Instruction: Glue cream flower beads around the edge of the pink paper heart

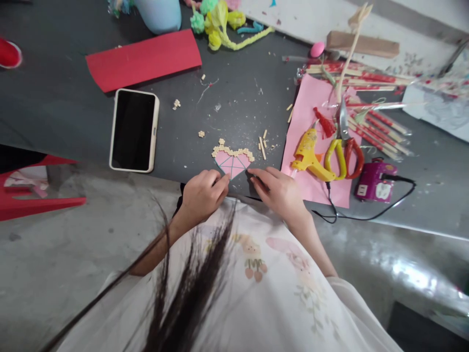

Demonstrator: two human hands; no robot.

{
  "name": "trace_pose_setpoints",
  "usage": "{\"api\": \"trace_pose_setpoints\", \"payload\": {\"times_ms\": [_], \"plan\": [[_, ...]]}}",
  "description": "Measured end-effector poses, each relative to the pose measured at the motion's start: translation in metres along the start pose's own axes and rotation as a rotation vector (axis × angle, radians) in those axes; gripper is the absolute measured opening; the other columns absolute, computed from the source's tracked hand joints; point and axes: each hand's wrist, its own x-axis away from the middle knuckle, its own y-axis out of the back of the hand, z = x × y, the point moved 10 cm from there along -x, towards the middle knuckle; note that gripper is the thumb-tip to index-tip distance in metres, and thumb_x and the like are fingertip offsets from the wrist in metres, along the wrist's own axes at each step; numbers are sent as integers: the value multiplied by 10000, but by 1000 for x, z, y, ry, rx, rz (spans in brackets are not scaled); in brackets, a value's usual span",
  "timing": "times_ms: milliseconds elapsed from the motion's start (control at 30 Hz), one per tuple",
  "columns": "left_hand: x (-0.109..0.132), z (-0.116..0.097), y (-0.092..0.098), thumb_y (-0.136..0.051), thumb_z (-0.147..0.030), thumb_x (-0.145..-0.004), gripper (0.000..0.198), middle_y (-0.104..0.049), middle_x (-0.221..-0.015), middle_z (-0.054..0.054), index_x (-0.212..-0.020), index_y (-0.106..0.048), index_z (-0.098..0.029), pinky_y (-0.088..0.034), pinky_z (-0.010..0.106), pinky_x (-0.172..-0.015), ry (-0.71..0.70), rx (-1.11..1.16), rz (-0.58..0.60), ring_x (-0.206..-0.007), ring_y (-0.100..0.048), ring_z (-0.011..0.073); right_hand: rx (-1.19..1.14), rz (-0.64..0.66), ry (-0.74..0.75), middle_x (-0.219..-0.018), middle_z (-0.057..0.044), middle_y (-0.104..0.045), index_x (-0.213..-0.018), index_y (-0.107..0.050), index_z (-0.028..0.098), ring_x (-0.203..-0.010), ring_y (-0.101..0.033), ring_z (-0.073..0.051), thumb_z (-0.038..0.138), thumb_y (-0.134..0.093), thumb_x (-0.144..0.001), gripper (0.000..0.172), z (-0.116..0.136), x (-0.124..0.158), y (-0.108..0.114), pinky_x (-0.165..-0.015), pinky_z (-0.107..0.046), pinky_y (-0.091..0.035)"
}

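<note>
A pink paper heart lies by the table's near edge. Green lines cross it, and small beige flower-like pieces run along its scalloped top. My left hand is curled closed at the heart's lower left side, thumb tip on the paper near the bottom point. On the other side, my right hand has its fingers apart, the index fingertip at the heart's right edge; nothing shows in its grasp. Short beige sticks lie just beyond the right hand, and a loose beige cluster sits beyond the left.
A phone-like device and red sheet lie left. At right, pink paper carries a yellow glue gun and scissors. A purple box trails a black cord. Wrapped sticks and yellow pipe-cleaner shapes lie farther back.
</note>
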Motion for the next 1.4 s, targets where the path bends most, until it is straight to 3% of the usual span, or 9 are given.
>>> {"api": "trace_pose_setpoints", "payload": {"times_ms": [667,1400], "plan": [[4,-2,-1,-528,-259,-954,212,-645,-784,19,-1077,-692,-204,-349,300,-611,-22,-17,1,-680,-536,161,116,222,-63,-928,-26,-746,-1358,-588,276,-731,-654,-153,377,-336,-1036,421,18,-8,-28,-553,-315,-245],[5,5,3,-486,-249,-975,243,-653,-793,35,-1057,-703,-179,-389,299,-628,45,6,24,-710,-575,157,162,247,-64,-823,-39,-721,-1341,-611,254,-670,-623,-155,387,-331,-1034,436,20,-5,-30,-549,-322,-216]]}}
